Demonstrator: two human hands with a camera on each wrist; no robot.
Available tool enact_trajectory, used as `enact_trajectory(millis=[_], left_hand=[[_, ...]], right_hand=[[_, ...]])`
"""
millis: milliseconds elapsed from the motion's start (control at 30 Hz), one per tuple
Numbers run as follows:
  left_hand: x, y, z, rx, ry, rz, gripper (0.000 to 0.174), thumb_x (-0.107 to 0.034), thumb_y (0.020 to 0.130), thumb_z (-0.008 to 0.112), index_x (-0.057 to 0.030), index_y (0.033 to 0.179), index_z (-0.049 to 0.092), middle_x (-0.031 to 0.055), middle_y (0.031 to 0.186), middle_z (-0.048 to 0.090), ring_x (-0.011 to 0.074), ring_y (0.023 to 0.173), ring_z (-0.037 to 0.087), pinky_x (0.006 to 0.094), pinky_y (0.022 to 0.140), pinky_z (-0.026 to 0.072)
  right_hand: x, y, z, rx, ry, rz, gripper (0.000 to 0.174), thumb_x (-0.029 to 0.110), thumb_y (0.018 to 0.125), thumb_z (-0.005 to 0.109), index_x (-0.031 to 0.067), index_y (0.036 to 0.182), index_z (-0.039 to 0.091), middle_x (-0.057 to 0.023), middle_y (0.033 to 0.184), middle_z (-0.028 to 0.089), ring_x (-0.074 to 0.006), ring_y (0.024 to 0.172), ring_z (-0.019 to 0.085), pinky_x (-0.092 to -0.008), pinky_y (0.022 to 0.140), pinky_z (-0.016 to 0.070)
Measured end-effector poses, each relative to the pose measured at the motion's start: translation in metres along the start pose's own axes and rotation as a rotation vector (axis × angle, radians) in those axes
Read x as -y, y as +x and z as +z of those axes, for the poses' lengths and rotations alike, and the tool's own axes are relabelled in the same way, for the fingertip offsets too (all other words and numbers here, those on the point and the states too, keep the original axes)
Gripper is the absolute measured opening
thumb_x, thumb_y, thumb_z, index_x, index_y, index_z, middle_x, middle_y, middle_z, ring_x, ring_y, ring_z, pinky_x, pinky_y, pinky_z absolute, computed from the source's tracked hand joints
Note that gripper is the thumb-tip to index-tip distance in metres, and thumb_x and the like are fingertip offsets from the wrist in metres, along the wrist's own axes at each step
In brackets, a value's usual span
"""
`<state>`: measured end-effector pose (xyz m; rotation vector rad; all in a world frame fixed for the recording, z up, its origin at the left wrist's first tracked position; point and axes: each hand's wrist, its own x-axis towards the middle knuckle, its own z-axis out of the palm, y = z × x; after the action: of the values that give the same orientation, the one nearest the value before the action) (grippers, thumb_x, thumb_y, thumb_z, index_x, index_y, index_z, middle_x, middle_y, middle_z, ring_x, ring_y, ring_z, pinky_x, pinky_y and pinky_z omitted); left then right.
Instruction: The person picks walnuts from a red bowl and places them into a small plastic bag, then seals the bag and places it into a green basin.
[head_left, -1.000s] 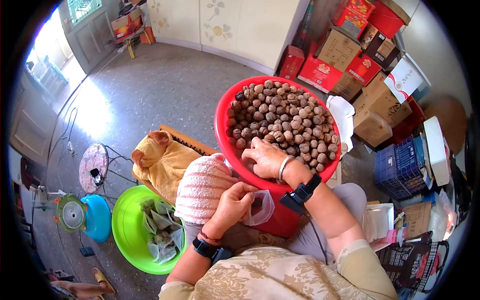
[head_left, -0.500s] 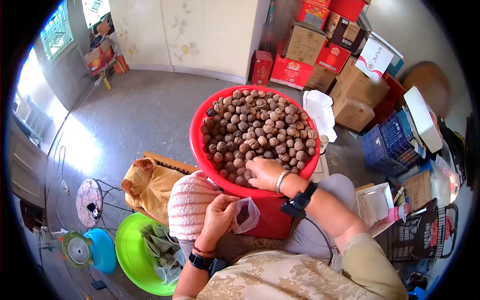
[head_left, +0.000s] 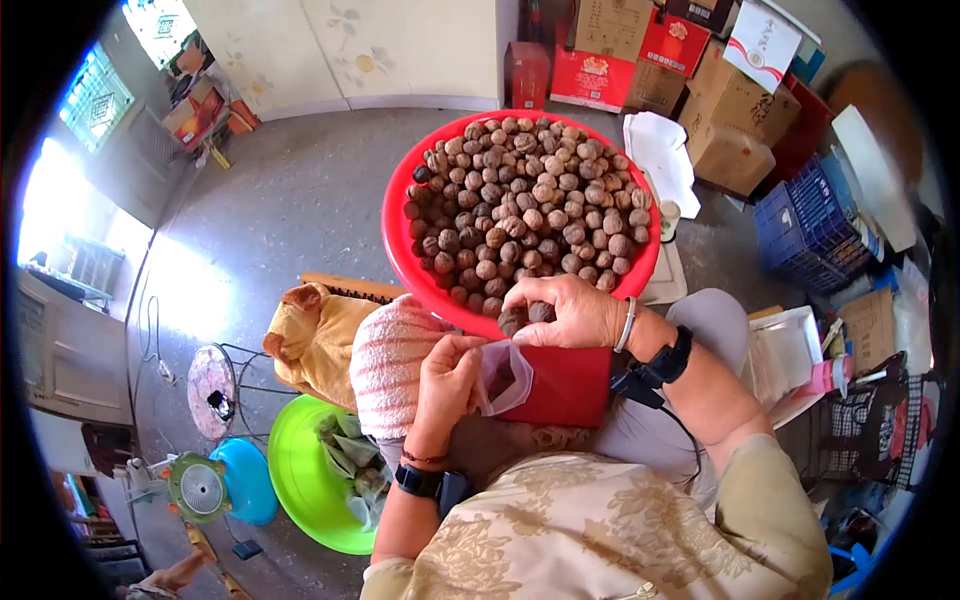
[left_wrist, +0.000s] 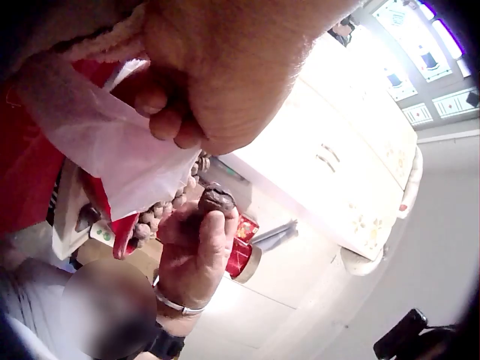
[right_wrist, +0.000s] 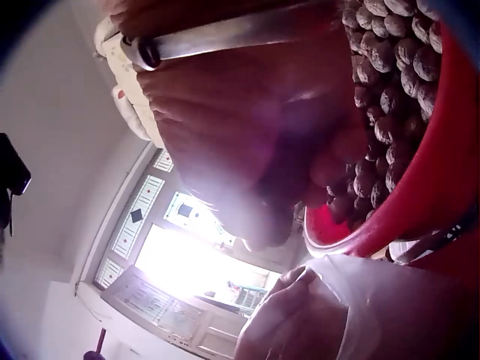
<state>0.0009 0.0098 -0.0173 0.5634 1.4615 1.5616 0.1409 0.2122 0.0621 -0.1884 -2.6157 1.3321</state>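
Note:
A wide red basin [head_left: 396,240] is heaped with walnuts [head_left: 530,190]. At its near rim my right hand [head_left: 580,312] holds walnuts, two of them showing under the curled fingers; one walnut [left_wrist: 217,198] also shows by the thumb in the left wrist view. My left hand [head_left: 446,378] pinches the edge of a small whitish see-through bag [head_left: 492,384], its mouth spread toward the right hand. In the right wrist view the bag [right_wrist: 375,300] hangs just below the basin's rim, and the right hand's fingers are dark and blurred.
To the left stands a bright green tub [head_left: 290,490] with filled bags in it. A striped towel [head_left: 390,350] and a yellow cloth [head_left: 315,335] lie between tub and basin. Under the basin is a red box-like support [head_left: 570,385]. Stacked cartons [head_left: 735,130] and a blue crate [head_left: 805,220] line the right.
My right hand has come out of the walnut heap with walnuts in it, back over the near rim toward the bag. The left hand keeps its pinch on the bag. The head view has shifted.

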Motion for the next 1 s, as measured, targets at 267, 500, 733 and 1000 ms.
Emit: enact_trajectory(millis=[267,500,733,1000], left_hand=[[-0.001,-0.001,-0.001,-0.013,-0.061,0.004,0.011,-0.004,0.101,0.06,-0.0016,0.109,0.066,-0.0006,0.094,0.067,0.0052,0.079,0.059,0.0191,0.069,0.0484],[-0.002,0.0,0.004,-0.035,0.064,0.077,0.012,-0.013,0.103,0.058,-0.0039,0.109,0.063,-0.0014,0.063,0.059,0.0046,0.04,0.047,0.0201,0.035,0.033],[-0.003,-0.003,0.003,-0.084,-0.008,-0.012,0.011,-0.004,0.099,0.062,-0.0005,0.108,0.066,0.003,0.098,0.069,0.0091,0.086,0.063,0.0227,0.076,0.0519],[-0.001,-0.002,0.003,-0.068,-0.04,-0.013,0.012,-0.005,0.099,0.061,-0.0006,0.109,0.066,0.0047,0.1,0.07,0.0104,0.086,0.065,0.0239,0.077,0.0535]], right_hand=[[0.004,-0.012,0.006,0.139,0.059,0.177,0.046,0.028,0.082,0.083,0.0072,0.118,0.064,-0.012,0.091,0.071,-0.0214,0.087,0.069,-0.0371,0.079,0.0545],[-0.006,-0.023,0.002,0.186,0.289,0.194,0.04,0.01,0.085,0.072,0.0035,0.122,0.058,-0.0068,0.107,0.065,-0.0139,0.101,0.061,-0.0309,0.09,0.0512],[0.007,-0.029,-0.006,0.056,0.347,0.235,0.038,0.015,0.086,0.079,0.0039,0.116,0.058,-0.005,0.103,0.064,-0.0115,0.097,0.06,-0.0298,0.086,0.0516],[0.008,-0.033,-0.002,-0.049,0.305,0.061,0.036,0.013,0.082,0.082,0.0047,0.111,0.063,-0.0053,0.099,0.065,-0.0149,0.089,0.064,-0.0309,0.081,0.0533]])
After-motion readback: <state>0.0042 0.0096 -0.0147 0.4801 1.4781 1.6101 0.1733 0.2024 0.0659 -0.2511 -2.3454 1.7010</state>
